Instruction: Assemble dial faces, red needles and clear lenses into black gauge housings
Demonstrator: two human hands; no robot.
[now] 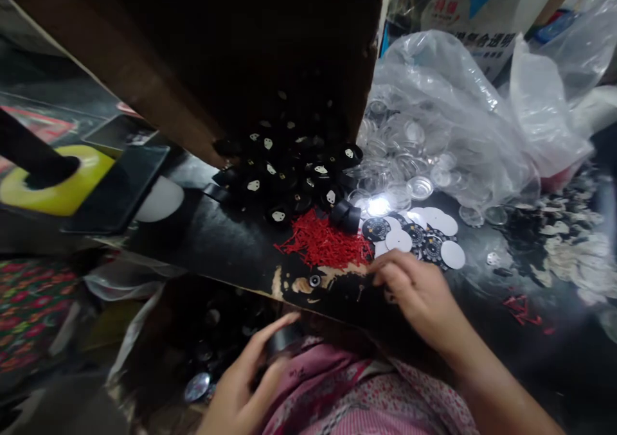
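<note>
My left hand (250, 374) is low at the table's front edge, its fingers curled around a black round case (285, 337), partly hidden. Over the tabletop my right hand (421, 287) has thumb and forefinger pinched together; whatever lies between them is too small to make out. Just beyond those fingertips lie a pile of thin red plastic pointers (328, 242) and a spread of printed black dials (431, 248) mixed with white discs (398, 241). A small ring-shaped part (315, 281) rests on the worn table edge.
Black round cases (289, 181) spill from a dark open box (289, 30). Clear round covers (419, 187) lie beside a plastic bag (463, 114). A phone-like slab (118, 187) and yellow disc (53, 178) are left; loose red pieces (523, 310) and pale scraps (569, 248) right.
</note>
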